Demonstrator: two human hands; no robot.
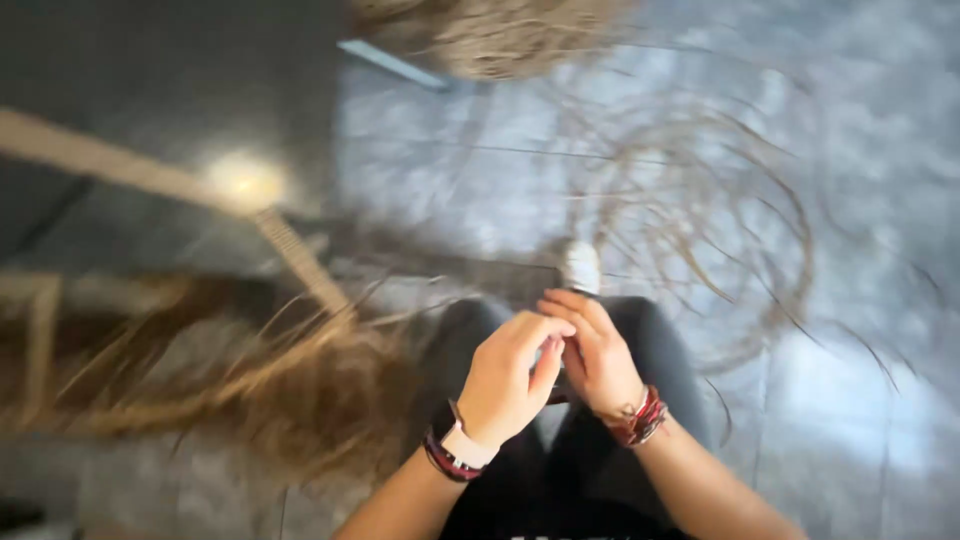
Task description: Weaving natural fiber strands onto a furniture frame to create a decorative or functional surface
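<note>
a blurred view down at two bare hands meeting over dark-trousered knees. the left hand (508, 382) curls with its fingers bent against the right hand (592, 352); whether either grips anything cannot be told. just beyond the right hand loops a coil of thin straw strands (700, 230) on the grey floor (860, 400). beside the left hand lies a loose straw bundle (270, 390).

A single camera worn on the head looks steeply down, close over the person's own two hands held together above the lap (560, 440), taking in the grey stone floor (480, 190) ahead of the knees; the whole view is blurred.
</note>
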